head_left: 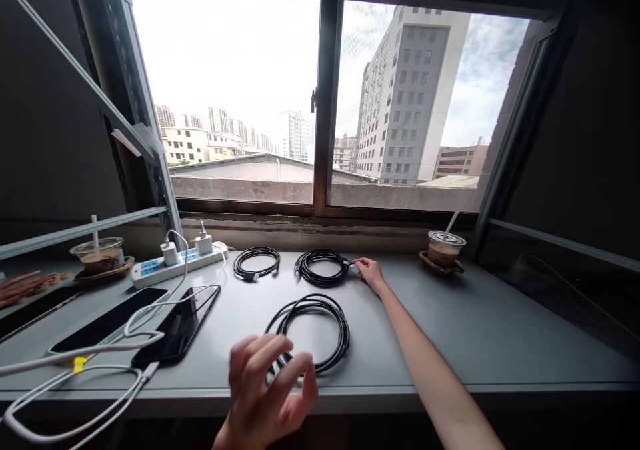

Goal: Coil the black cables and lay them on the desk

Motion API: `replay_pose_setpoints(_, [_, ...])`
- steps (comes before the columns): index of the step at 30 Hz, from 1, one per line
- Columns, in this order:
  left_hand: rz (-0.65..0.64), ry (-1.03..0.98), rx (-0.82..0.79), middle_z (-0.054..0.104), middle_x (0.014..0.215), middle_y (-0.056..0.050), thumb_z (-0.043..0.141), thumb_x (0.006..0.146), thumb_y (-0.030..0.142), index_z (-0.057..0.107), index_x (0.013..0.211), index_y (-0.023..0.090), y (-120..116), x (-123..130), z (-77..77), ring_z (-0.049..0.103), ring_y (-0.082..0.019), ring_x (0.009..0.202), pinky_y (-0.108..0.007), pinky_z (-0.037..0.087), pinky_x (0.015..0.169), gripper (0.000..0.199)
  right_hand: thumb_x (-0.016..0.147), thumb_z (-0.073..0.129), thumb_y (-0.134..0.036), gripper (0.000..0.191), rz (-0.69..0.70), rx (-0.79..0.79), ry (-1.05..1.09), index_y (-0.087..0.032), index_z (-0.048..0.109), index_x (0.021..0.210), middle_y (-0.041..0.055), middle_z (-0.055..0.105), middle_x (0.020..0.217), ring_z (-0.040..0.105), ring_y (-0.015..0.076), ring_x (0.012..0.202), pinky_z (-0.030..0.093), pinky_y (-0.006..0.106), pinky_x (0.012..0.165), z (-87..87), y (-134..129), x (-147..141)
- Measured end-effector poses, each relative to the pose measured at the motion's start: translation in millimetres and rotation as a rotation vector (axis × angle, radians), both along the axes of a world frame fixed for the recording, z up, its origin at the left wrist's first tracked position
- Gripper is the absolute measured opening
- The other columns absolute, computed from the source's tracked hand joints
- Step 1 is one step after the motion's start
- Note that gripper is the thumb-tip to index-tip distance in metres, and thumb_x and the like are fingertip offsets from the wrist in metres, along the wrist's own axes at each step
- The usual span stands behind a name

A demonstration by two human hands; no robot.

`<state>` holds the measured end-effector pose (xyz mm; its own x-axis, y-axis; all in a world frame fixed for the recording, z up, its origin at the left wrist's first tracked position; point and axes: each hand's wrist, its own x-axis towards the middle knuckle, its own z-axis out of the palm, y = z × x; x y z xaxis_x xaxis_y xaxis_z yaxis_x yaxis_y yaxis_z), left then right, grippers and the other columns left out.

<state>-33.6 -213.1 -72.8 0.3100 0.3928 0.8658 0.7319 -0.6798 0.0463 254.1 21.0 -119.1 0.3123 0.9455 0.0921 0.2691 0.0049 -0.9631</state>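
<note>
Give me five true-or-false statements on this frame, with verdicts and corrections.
1. Three black cable coils lie on the table. True.
2. The left hand partly hides the front coil from view. True.
3. The right hand is at the front coil. False: it is at the back-right coil.
4. The power strip lies right of the coils. False: the power strip is left of them.
5. A straw sticks out of the right-side cup. True.

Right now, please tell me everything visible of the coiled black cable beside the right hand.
The black cable lies flat on the grey table, toward its back, wound into several overlapping loops. Its smooth covering looks like plastic or rubber. A silvery connector shows at the left side; a pale end points right, close to the right hand. Whether it is gripped is too small to tell.
</note>
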Motion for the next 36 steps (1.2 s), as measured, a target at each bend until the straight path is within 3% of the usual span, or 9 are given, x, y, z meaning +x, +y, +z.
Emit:
replay_pose_setpoints(2, [-0.049,0.053,0.047,0.057,0.088,-0.004,0.052,0.083,0.016,0.058,0.084,0.023,20,14,2.4,0.057,-0.016,0.079,-0.033,0.046,0.073,0.009,0.088,0.054,-0.031,0.025,-0.017,-0.001,-0.066,-0.013,0.057,0.105,0.0055,0.060,0.101,0.060,0.0140,0.082,0.052,0.031,0.070,0.6,-3,-3])
replay_pose_setpoints(9, [-0.035,0.263,-0.451,0.057,0.085,-0.003,0.069,0.071,0.038,0.056,0.073,0.020,42,21,-1.8,0.052,-0.019,0.076,-0.034,0.046,0.072,0.022,0.089,0.051,-0.033,0.021,-0.199,0.071,-0.207,-0.015,0.060,0.096,0.0044,0.061,0.095,0.058,0.0125,0.079,0.050,0.031,0.072,8.7,-16,-5])
replay_pose_setpoints(14, [-0.038,0.326,-0.633,0.059,0.086,0.000,0.080,0.057,0.043,0.057,0.067,0.019,38,23,2.9,0.053,-0.020,0.078,-0.033,0.043,0.073,0.034,0.085,0.052,-0.031,0.016,-0.299,0.268,-0.276,-0.020,0.062,0.090,0.0007,0.059,0.071,0.056,0.0147,0.071,0.043,0.027,0.067,42.6,-29,-17])
replay_pose_setpoints(18, [-0.021,0.374,-0.709,0.061,0.081,0.001,0.073,0.067,0.033,0.058,0.069,0.020,35,27,0.7,0.054,-0.019,0.076,-0.030,0.040,0.069,0.020,0.084,0.046,-0.034,0.021,-0.215,0.438,-0.351,-0.024,0.063,0.091,-0.0007,0.058,0.063,0.054,0.0146,0.061,0.037,0.024,0.061,74.3,-54,-49])
replay_pose_setpoints(21, [-0.013,0.409,-0.685,0.061,0.078,-0.001,0.055,0.078,0.021,0.056,0.068,0.018,35,30,-1.0,0.056,-0.018,0.075,-0.030,0.040,0.071,0.010,0.082,0.047,-0.033,0.020,-0.064,0.503,-0.429,-0.024,0.064,0.087,-0.0014,0.061,0.068,0.051,0.0112,0.053,0.037,0.023,0.057,82.0,-87,-75])
replay_pose_setpoints(26, [0.024,0.435,-0.747,0.065,0.084,-0.006,0.036,0.088,0.016,0.058,0.083,0.017,41,39,-2.0,0.060,-0.021,0.080,-0.030,0.041,0.069,0.023,0.079,0.053,-0.036,0.016,0.156,0.446,-0.550,-0.028,0.066,0.081,-0.0019,0.064,0.094,0.051,0.0077,0.049,0.038,0.024,0.056,68.5,-138,-81])
replay_pose_setpoints(30, [-0.003,0.347,-0.742,0.066,0.088,-0.005,0.032,0.090,0.012,0.056,0.093,0.018,42,42,-9.5,0.062,-0.020,0.081,-0.029,0.043,0.069,0.025,0.079,0.051,-0.042,0.025,0.172,0.270,-0.395,-0.025,0.065,0.092,0.0034,0.062,0.097,0.054,0.0106,0.051,0.046,0.027,0.056,42.6,-161,-71])
replay_pose_setpoints(33, [0.018,0.290,-0.680,0.065,0.097,-0.006,0.035,0.089,0.009,0.056,0.100,0.018,38,48,-19.9,0.061,-0.021,0.089,-0.031,0.045,0.077,0.026,0.074,0.055,-0.052,0.054,0.212,0.104,-0.187,-0.024,0.055,0.120,0.0081,0.061,0.105,0.058,0.0145,0.056,0.047,0.027,0.044,19.2,-174,-74])
replay_pose_setpoints(36, [-0.020,0.324,-0.676,0.065,0.099,-0.007,0.040,0.089,0.014,0.058,0.103,0.019,30,59,-26.3,0.061,-0.022,0.090,-0.031,0.047,0.077,0.023,0.072,0.053,-0.059,0.083,0.215,-0.041,-0.002,-0.016,0.033,0.140,0.0090,0.066,0.087,0.056,0.0166,0.048,0.038,0.025,0.029,3.0,-182,-82])
